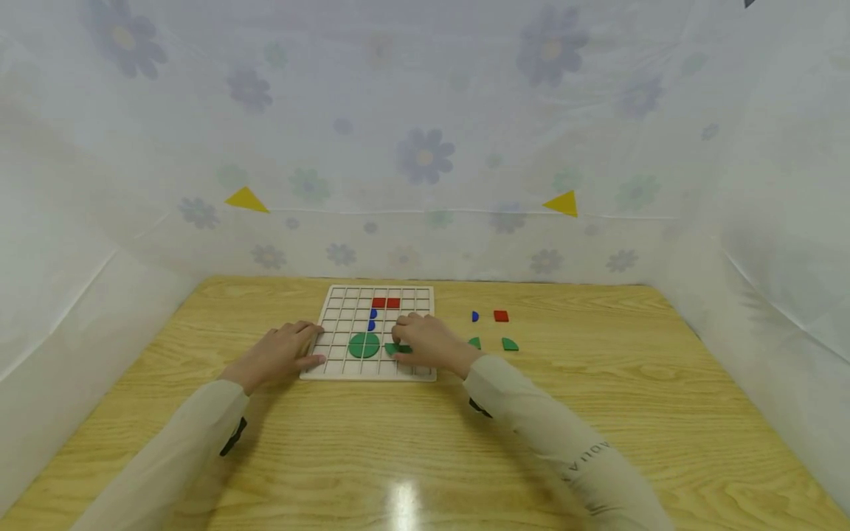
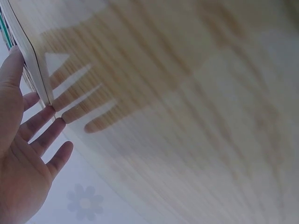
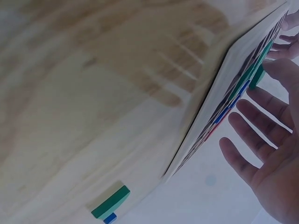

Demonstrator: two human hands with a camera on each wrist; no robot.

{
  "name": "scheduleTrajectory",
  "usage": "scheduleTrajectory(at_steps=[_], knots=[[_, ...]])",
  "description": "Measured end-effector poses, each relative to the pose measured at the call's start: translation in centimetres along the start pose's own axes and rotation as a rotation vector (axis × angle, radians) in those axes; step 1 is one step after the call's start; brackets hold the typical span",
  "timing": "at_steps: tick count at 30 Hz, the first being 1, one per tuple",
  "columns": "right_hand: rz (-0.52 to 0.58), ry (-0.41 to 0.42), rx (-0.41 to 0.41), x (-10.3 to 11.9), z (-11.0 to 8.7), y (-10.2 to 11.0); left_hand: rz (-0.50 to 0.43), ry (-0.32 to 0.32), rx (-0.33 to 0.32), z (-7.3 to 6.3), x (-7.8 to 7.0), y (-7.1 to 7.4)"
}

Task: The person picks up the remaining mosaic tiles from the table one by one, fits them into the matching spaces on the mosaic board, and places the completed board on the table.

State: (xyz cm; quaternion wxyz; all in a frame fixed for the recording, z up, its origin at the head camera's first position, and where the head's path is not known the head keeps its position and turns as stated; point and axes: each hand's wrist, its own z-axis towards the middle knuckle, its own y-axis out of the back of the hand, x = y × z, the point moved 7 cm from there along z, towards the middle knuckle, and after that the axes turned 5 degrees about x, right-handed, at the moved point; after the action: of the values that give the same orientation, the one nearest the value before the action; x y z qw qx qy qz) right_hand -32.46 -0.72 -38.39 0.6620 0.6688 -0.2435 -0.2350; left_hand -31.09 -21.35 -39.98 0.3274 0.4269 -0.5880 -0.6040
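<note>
A white board with a dark grid lies flat on the table. My left hand rests at its left edge, thumb on the top face and straight fingers along the side. Over the board's right part, my right hand pinches a green piece between thumb and index finger. Partly hidden by that hand, this piece overlaps the grid beside a green circle. Above the circle are two blue half-circle pieces, one over the other. Two red squares sit side by side near the board's top.
To the right of the board lie loose pieces: a blue half-circle, a red square and two green quarter-circles, one partly behind the right hand. The wooden table ends at a flowered white curtain behind and at the sides.
</note>
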Motion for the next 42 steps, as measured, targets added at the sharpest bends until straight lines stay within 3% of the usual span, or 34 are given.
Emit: scheduleTrajectory(at_steps=[16, 42], knots=[[-0.041, -0.060, 0.060, 0.03, 0.92, -0.82, -0.004, -0.008, -0.009, 0.12, 0.14, -0.16], [-0.050, -0.023, 0.008, 0.25, 0.89, -0.72, 0.036, -0.032, -0.034, 0.15, 0.15, -0.11]])
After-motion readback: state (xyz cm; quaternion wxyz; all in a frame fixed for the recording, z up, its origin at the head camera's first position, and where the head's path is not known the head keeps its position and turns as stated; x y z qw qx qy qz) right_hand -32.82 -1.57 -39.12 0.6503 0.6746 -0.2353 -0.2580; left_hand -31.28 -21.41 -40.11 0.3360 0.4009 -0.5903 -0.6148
